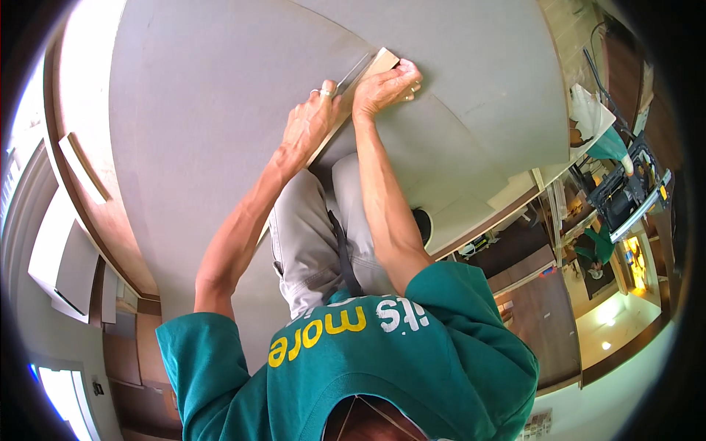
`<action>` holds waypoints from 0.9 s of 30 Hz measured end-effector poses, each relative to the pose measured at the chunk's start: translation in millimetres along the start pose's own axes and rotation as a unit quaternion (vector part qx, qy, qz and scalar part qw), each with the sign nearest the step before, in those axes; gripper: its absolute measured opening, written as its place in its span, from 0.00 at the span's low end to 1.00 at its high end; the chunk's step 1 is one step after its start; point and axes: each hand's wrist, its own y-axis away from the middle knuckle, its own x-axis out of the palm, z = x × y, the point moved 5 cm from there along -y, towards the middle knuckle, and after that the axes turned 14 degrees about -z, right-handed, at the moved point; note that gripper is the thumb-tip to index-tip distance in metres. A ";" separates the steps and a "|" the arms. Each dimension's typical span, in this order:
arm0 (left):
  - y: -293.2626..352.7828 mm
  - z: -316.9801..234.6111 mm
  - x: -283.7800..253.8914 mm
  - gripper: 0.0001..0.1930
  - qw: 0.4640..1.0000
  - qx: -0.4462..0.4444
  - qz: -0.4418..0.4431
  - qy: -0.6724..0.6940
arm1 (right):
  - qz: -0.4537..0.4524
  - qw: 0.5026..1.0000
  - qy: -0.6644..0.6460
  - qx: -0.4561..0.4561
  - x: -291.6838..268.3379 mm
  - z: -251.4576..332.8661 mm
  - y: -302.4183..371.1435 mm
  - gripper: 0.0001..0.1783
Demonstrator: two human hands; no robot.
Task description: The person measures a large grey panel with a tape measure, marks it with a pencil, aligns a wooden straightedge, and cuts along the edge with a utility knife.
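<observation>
A narrow wooden strip (380, 65) lies slantwise on a large grey sheet (220, 88), just beyond my knees. My left hand (312, 121) is closed around something and rests against the strip's left side. From its fingers a thin, straight, shiny metal piece (354, 71) points along the strip toward its far end; its handle, if any, is hidden in the fist. My right hand (386, 88) grips the strip near that far end, with the wrist bent and the fingers curled over the right edge. Part of the strip runs back under both hands toward my grey trousers (305, 242).
A black power tool (632, 184) stands off to the right, and beyond the sheet's right edge a person in green (599, 246) is at work. Dark wooden panels (540, 327) lie lower right. At left are a loose wooden strip (84, 167) and a white cabinet (66, 253).
</observation>
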 end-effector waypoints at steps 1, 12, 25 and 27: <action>-2.3 -2.5 3.7 0.12 1.000 0.005 0.002 -0.005 | -0.001 1.000 -0.004 0.002 -0.4 -0.1 -1.8 0.08; -6.1 -8.6 20.2 0.13 1.000 0.002 0.012 -0.002 | -0.016 0.998 -0.037 0.051 1.8 -10.0 -1.5 0.09; -7.2 -3.7 11.5 0.13 0.998 0.017 0.037 -0.042 | -0.016 0.998 -0.038 0.041 2.1 -5.6 2.9 0.09; 17.0 17.5 10.3 0.14 0.997 0.027 0.039 -0.056 | -0.025 0.999 -0.037 0.027 6.2 -12.6 1.7 0.09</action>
